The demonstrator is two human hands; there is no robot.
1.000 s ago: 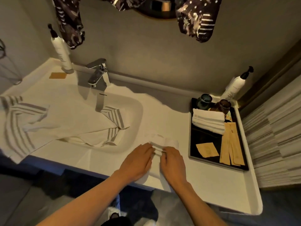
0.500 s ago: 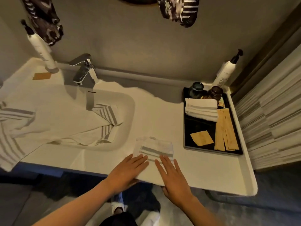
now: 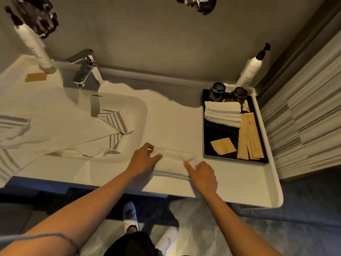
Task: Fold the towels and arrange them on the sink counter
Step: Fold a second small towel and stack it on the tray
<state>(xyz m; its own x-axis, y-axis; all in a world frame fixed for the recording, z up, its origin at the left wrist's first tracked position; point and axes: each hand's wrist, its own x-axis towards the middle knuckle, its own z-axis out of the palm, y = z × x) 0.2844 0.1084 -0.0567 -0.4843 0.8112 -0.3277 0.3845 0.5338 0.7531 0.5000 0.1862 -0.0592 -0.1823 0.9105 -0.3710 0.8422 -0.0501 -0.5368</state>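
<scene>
A small white towel lies folded on the white sink counter near its front edge. My left hand pinches the towel's left end and my right hand pinches its right end, lifting the far layer. A large white towel with grey stripes sprawls unfolded across the basin and over the counter's left side. Another folded white towel rests in the black tray at the right.
The tray also holds tan paper packets and two dark cups. Pump bottles stand at the back left and back right. A chrome faucet rises behind the basin. A striped wall borders the right.
My hands went from lying flat on the near part of the small towel to gripping its two ends and folding it over. The grey stripe is now hidden.
</scene>
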